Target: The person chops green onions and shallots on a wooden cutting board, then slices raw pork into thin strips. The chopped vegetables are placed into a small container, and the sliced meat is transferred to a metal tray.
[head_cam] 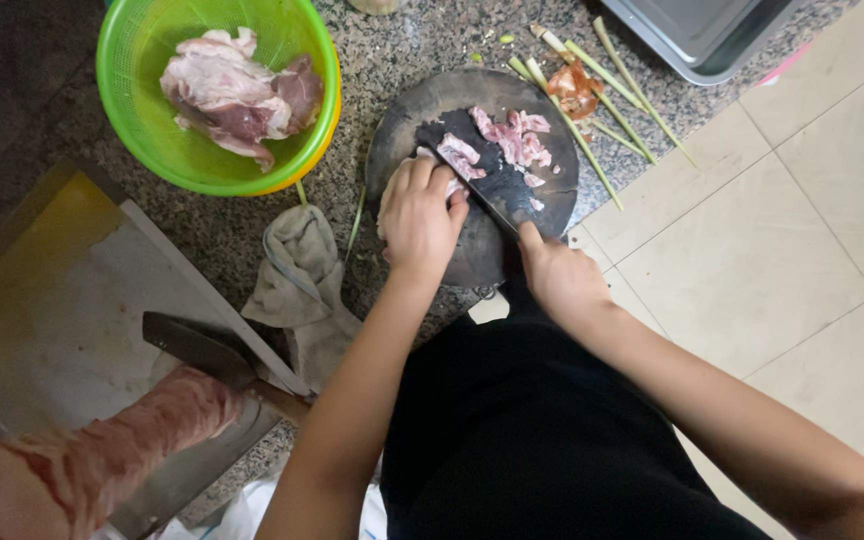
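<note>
Pork (452, 158) lies on our round chopping board (422, 110); our left hand (418, 215) curls fingers down onto it, while our right hand (558, 275) grips the cleaver (482, 185) slicing it.

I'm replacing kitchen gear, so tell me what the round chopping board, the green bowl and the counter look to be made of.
Round chopping board: probably wood, dark and worn matte, thick disc shape. Green bowl: looks like plastic, bright glossy colour, perforated wall like a colander. Counter: likely polished granite or similar stone, with a speckled grey-black grain.
</note>
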